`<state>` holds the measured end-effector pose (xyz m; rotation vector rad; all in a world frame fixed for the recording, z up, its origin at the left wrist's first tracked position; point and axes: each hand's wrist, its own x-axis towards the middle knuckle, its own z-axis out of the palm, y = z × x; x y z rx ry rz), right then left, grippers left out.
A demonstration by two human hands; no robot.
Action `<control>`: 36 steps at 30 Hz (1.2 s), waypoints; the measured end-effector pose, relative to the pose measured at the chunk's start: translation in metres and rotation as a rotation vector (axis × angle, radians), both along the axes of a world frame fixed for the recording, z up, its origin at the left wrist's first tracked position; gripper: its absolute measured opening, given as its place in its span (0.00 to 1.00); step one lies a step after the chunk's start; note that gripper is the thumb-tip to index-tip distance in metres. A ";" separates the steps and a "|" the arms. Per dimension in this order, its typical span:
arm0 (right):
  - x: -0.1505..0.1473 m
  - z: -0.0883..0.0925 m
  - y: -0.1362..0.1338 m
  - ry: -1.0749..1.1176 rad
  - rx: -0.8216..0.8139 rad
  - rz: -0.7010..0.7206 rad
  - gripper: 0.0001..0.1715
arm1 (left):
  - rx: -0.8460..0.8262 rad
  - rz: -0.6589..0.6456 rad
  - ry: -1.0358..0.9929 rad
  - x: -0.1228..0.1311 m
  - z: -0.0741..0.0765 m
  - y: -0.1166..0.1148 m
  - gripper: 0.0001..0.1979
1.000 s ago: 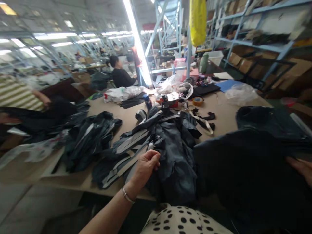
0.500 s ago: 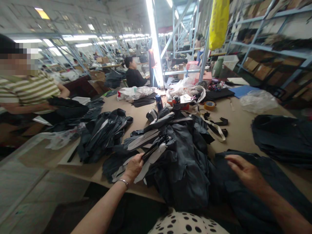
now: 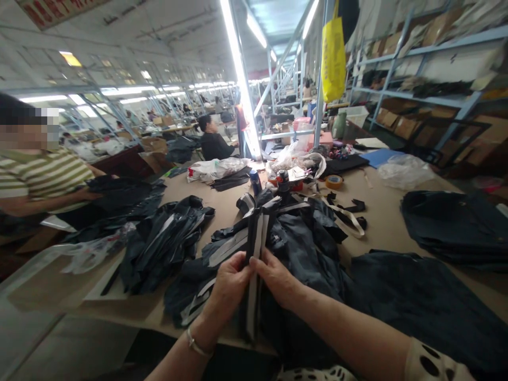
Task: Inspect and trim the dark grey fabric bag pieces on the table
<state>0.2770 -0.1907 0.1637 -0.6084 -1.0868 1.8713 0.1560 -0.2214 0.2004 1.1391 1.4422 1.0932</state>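
The fingers [image 3: 243,265] of both hands are pinched on one long, narrow strip [image 3: 255,233] of dark cloth with a pale backing. The left hand [image 3: 229,283] grips its left edge and the right hand [image 3: 280,279] its right edge, thumbs close together at mid-length. The strip stands nearly upright just inside the near edge of the worktop [image 3: 381,222]. Its top rises over the pile of dark cloth pieces [image 3: 305,248] and its tail hangs below the hands.

It looks light and thin. The backing seems to lend enough stiffness to keep the top from flopping, though it would likely bend if held by one end. A pinch on the long edges near the middle looks like the surest hold, as the dark face may be smooth and slide.

A bracelet [image 3: 195,344] sits on the left wrist. Another heap of dark pieces [image 3: 166,238] lies toward the left edge, where a co-worker in a striped shirt [image 3: 43,177] handles cloth. A roll of tape [image 3: 334,181] rests toward the far edge, and a folded stack [image 3: 456,227] by the right edge.
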 end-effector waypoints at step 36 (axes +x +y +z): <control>0.122 -0.033 0.029 -0.329 -0.092 -0.224 0.22 | -0.577 -0.462 -0.591 0.067 0.031 -0.069 0.20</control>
